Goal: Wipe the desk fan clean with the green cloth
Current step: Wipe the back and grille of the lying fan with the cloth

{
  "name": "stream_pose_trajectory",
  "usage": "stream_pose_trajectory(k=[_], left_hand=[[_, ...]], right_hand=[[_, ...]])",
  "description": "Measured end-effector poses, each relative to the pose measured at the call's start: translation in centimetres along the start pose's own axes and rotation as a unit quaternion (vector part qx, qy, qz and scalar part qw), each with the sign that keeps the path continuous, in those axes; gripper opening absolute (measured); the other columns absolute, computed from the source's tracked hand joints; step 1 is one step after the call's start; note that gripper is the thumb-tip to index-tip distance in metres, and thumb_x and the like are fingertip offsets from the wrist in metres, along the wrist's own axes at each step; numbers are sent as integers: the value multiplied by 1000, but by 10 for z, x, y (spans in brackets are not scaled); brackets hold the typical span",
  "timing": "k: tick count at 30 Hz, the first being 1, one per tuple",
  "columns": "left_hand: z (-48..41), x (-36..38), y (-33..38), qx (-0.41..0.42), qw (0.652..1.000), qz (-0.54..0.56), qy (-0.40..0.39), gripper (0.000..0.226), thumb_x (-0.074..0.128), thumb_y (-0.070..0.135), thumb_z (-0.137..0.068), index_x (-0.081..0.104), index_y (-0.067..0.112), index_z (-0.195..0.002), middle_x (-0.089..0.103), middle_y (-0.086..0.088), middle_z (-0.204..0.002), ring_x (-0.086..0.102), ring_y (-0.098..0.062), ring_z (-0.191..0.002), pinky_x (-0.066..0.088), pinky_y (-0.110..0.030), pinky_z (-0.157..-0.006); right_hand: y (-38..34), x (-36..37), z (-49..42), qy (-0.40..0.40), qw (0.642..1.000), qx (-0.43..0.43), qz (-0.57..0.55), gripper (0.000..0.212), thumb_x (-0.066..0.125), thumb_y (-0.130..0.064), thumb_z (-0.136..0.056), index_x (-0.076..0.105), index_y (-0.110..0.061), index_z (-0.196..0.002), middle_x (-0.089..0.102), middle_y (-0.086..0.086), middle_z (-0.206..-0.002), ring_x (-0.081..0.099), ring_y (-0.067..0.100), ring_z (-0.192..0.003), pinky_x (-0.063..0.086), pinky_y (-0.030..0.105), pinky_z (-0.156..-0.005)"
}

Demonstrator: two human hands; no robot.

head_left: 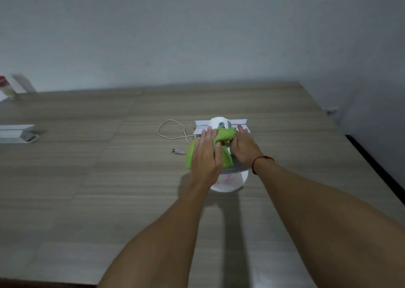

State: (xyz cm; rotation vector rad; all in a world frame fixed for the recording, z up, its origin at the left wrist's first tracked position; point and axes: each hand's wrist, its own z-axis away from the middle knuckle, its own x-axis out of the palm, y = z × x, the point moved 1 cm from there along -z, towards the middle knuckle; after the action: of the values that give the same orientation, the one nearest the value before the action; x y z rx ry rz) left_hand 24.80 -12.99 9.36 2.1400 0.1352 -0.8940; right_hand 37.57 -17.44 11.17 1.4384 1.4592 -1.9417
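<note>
Grey wall behind, and a wide wood-grain desk (87,178) below us. Far left, a blurred red-topped canister (7,88) sits by the wall, and nearer, a white box-shaped unit (15,132) lies on the desk, well apart from the action. Moving right, we see a thin white power cord (168,130) looping loose across the surface, its grey two-pin plug (178,151) lying unplugged just beside the cloth.

Centre now: the small white desk fan with a grey grille (236,169) lies tipped back on the desk, its white round base (228,183) towards us. Our left hand (206,156) is spread flat, fingers open, pressing the crumpled bright green cloth (223,136) onto the fan. Our right hand (245,147), red string at the wrist, rests on the other side; it seems to steady the fan body, though whether it pinches cloth we cannot tell.

Risk, as we judge it: the fan is light and unanchored, so a hard push could skid it. Cloth could also snag in the grille slots, or the trailing cord get dragged.
</note>
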Motion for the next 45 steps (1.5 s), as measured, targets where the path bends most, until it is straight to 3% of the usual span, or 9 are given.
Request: stream_pose_trajectory(k=[3, 6, 12, 17, 22, 27, 34, 40, 45], left_hand=[[6, 0, -18, -5, 1000, -27, 9, 50, 33, 19, -102, 28, 10, -151, 22, -4, -161, 14, -17, -151, 12, -34, -124], [3, 2, -28, -87, 994, 37, 52, 48, 28, 18, -104, 29, 6, -150, 27, -10, -160, 21, -20, -150, 17, -37, -123], [-3, -5, -56, -428, 891, 153, 19, 53, 19, 25, -105, 53, -8, -128, 53, -30, -134, 50, -41, -125, 38, -39, -103], [2, -4, -28, -259, 959, 64, 97, 42, 28, 21, -104, 52, -5, -126, 55, -25, -131, 49, -37, -125, 36, -39, -104], [-1, 0, -14, -15, 999, 28, 12, 48, 35, 16, -103, 31, 5, -149, 30, -8, -158, 21, -17, -150, 14, -37, -124], [-17, -4, -27, -123, 988, 84, 49, 46, 29, 16, -104, 35, 1, -147, 35, -15, -155, 28, -24, -147, 22, -40, -121], [-34, 11, -59, -301, 939, 161, 46, 52, 21, 31, -104, 60, 0, -119, 62, -23, -121, 56, -36, -114, 40, -32, -92], [-41, 23, -101, -437, 877, 194, -40, 48, 27, 30, -102, 61, 2, -123, 58, -22, -131, 53, -36, -121, 39, -46, -109], [-14, 18, -57, -290, 946, 113, 90, 40, 31, 20, -104, 60, -7, -112, 62, -29, -115, 58, -39, -107, 37, -28, -79]], right_hand=[[-1, 1, 1, -8, 1000, -7, 7, 41, 23, -30, -101, 56, -10, -115, 31, 14, -155, 31, 29, -142, 35, 46, -109], [-8, 7, 3, 29, 1000, -9, -5, 38, 26, -27, -100, 56, -3, -96, 57, 17, -123, 55, 34, -110, 44, 41, -86], [-6, 4, -8, 57, 998, 7, -35, 33, 27, -23, -98, 53, -4, -90, 54, 14, -98, 51, 30, -94, 45, 42, -82], [-12, 7, -10, 56, 998, -5, 6, 34, 24, -23, -99, 52, -6, -89, 56, 17, -109, 48, 35, -110, 42, 46, -93], [-11, 6, -10, 59, 998, -17, -10, 33, 25, -21, -101, 52, -6, -86, 57, 17, -107, 48, 33, -107, 40, 45, -95], [-8, 7, -12, 75, 996, -15, -40, 31, 30, -23, -100, 53, -5, -90, 57, 17, -106, 51, 31, -102, 43, 44, -89], [9, 10, -22, 88, 993, 6, -83, 31, 31, -25, -98, 50, -7, -81, 56, 11, -87, 52, 29, -87, 43, 43, -81], [21, 10, -27, 114, 987, -13, -110, 33, 34, -19, -97, 44, -4, -70, 51, 15, -71, 46, 26, -68, 37, 39, -63], [18, 11, -27, 138, 985, -10, -107, 33, 37, -17, -96, 46, -1, -68, 53, 21, -71, 47, 30, -67, 39, 38, -61]])
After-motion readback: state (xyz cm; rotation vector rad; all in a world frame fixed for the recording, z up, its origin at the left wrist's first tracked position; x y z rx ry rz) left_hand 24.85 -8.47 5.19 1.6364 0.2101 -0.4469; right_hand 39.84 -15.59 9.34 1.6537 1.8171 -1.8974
